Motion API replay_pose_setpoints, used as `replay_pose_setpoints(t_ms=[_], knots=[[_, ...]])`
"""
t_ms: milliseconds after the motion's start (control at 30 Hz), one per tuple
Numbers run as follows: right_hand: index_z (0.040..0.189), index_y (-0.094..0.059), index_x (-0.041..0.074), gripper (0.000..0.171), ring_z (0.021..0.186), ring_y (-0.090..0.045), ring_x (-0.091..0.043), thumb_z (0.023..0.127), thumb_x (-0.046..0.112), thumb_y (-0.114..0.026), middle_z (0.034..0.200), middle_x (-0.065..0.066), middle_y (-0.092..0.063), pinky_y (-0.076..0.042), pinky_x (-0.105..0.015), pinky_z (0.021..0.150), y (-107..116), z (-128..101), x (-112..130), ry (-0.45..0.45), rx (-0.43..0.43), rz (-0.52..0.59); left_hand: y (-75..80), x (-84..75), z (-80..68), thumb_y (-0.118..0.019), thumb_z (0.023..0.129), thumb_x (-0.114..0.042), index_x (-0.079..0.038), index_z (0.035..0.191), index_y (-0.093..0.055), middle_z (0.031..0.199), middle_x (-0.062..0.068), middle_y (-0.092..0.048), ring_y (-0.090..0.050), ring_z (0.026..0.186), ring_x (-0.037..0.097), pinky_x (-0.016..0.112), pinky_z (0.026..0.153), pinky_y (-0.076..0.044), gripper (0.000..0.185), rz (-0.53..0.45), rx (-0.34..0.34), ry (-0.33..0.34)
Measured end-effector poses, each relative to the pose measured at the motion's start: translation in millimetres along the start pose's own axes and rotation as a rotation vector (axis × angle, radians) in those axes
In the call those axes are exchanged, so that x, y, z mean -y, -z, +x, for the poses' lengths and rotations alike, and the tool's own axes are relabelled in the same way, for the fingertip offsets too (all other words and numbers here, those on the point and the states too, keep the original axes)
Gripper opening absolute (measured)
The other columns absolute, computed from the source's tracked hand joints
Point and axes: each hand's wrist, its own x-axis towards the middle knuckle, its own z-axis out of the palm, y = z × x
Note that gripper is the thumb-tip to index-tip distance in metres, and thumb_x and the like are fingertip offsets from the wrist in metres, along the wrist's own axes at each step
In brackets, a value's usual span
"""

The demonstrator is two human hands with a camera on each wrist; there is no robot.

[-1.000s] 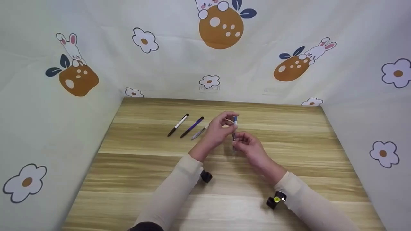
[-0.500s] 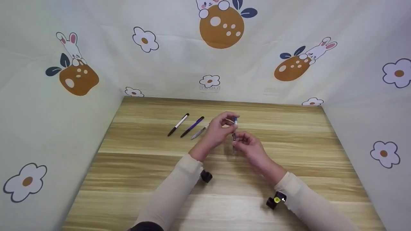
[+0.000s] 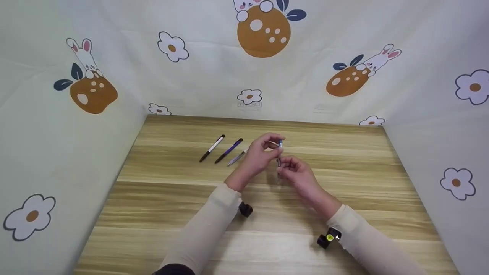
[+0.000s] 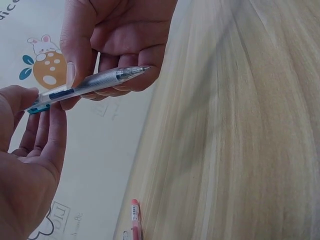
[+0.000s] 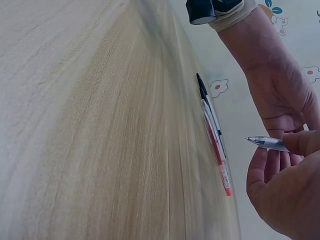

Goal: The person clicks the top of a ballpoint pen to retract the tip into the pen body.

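Note:
My left hand (image 3: 261, 154) pinches the blue-topped end of a clear pen (image 4: 97, 82) between thumb and fingers. Lower on the same pen, my right hand (image 3: 298, 173) grips the barrel with thumb and fingertips. The pen is held above the table, its metal tip pointing out past the right hand's fingers in the left wrist view. A teal clip (image 4: 39, 108) shows by the left fingertips. Left of the hands lie a white pen with black ends (image 3: 212, 148), a purple and black pen (image 3: 228, 151), and a clear-tipped pen (image 3: 237, 158) partly hidden by the left hand.
The wood-grain table (image 3: 267, 236) is enclosed by a printed cloth (image 3: 206, 76) at the back and sides. In the right wrist view, a red-ended pen (image 5: 225, 180) lies beside a black-ended one (image 5: 201, 85). A black wrist camera (image 3: 245, 209) hangs below the left cuff.

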Motion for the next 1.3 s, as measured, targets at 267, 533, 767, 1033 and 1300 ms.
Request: replay_pose_setpoints(t_ms=[267,533,767,1033,1300], knots=[[0.119,-0.069,-0.007,0.023,0.094,-0.068,-0.016,0.097,-0.006,-0.075,0.107,-0.012,-0.07,-0.062,-0.028,0.084,-2.1,-0.6,1.9,0.001,-0.001,-0.006,1.1,-0.2,-0.5,-0.076,0.104,-0.003,-0.008,0.131,-0.074,0.129,0.004,-0.07,-0.071,0.107,0.02,0.029,0.084,-0.062,0.028,-0.042,-0.002,0.004],[0.117,-0.068,-0.008,0.021,0.093,-0.067,-0.016,0.096,-0.009,-0.073,0.105,-0.013,-0.069,-0.061,-0.027,0.082,-1.4,-0.6,1.6,0.027,0.011,-0.038,2.2,-0.7,-1.5,-0.077,0.103,-0.002,-0.005,0.13,-0.074,0.128,0.019,-0.069,-0.07,0.103,0.02,0.03,0.083,-0.061,0.027,-0.038,0.008,0.002],[0.12,-0.067,-0.008,0.02,0.089,-0.067,-0.017,0.1,-0.008,-0.07,0.101,-0.006,-0.068,-0.062,-0.029,0.08,-1.1,0.7,3.9,0.037,0.03,-0.041,3.1,-1.3,0.0,-0.076,0.104,-0.002,-0.008,0.141,-0.07,0.12,0.007,-0.069,-0.07,0.104,0.021,0.029,0.08,-0.059,0.037,-0.037,-0.001,0.014],[0.121,-0.067,-0.01,0.023,0.092,-0.068,-0.019,0.099,-0.008,-0.072,0.107,-0.014,-0.069,-0.064,-0.033,0.086,-1.2,2.4,4.1,0.031,0.013,-0.052,3.8,-2.2,1.0,-0.076,0.104,-0.003,-0.011,0.142,-0.071,0.122,0.01,-0.069,-0.07,0.105,0.021,0.029,0.081,-0.059,0.038,-0.017,0.002,0.013],[0.121,-0.067,-0.01,0.024,0.092,-0.068,-0.019,0.098,-0.007,-0.073,0.107,-0.013,-0.069,-0.064,-0.034,0.088,-1.3,2.6,3.4,0.019,0.018,-0.03,5.7,-2.3,1.6,-0.076,0.103,-0.001,-0.009,0.142,-0.07,0.123,0.01,-0.068,-0.071,0.106,0.023,0.032,0.087,-0.061,0.04,-0.026,0.017,0.0]])
